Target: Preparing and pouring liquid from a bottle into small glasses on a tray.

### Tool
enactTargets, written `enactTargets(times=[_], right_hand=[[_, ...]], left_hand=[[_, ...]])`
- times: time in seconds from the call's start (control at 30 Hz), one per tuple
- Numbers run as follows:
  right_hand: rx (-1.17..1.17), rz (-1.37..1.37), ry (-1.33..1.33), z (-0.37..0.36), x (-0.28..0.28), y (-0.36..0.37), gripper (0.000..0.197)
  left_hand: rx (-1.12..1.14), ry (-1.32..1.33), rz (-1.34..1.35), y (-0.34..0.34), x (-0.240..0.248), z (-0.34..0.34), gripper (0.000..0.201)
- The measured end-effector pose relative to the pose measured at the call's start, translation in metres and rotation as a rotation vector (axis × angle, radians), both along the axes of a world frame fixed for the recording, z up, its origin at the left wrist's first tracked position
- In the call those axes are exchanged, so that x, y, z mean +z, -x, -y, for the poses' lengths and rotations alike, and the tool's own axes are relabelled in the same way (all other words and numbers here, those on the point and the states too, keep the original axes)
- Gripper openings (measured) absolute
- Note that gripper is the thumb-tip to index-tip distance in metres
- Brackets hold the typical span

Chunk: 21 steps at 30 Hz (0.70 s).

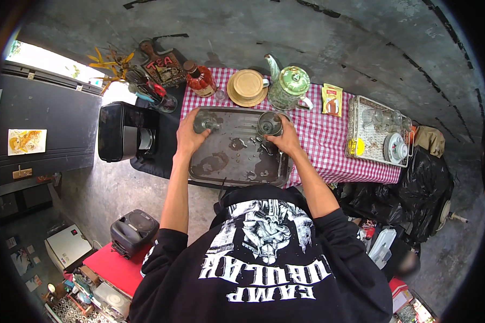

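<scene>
A dark rectangular tray [223,141] with water drops and small puddles on it lies on the table. At its far left corner my left hand [189,134] has its fingers curled round a clear drinking glass [203,120], which looks tilted. My right hand [286,138] grips a second clear glass [269,124] at the far right of the tray, its round mouth facing up. Whether either glass touches the tray I cannot tell. Parts of both hands' fingers are hidden behind the glasses.
Behind the tray stand a red-brown bottle [200,81], a cup with a wooden lid [248,83] and a green patterned teapot [292,86]. A yellow packet [332,100] and a wire dish basket [355,129] are to the right. At left is a black coffee maker [118,132].
</scene>
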State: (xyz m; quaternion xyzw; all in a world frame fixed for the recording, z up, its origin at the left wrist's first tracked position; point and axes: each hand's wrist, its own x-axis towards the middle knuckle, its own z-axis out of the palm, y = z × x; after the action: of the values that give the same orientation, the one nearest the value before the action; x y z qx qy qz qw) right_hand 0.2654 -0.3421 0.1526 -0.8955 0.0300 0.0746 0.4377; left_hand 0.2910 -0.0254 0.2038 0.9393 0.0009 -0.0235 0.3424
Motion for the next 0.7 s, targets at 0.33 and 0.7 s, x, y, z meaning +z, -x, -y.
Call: enactTargets(times=[0.33, 0.7], right_hand=[[0.027, 0.028, -0.041, 0.004, -0.014, 0.000, 0.086], [0.015, 0.013, -0.008, 0.005, -0.016, 0.000, 0.090]], left_hand=[[0.006, 0.092, 0.008, -0.004, -0.001, -0.001, 0.071], [0.055, 0.118, -0.043, -0.003, -0.001, -0.001, 0.073]])
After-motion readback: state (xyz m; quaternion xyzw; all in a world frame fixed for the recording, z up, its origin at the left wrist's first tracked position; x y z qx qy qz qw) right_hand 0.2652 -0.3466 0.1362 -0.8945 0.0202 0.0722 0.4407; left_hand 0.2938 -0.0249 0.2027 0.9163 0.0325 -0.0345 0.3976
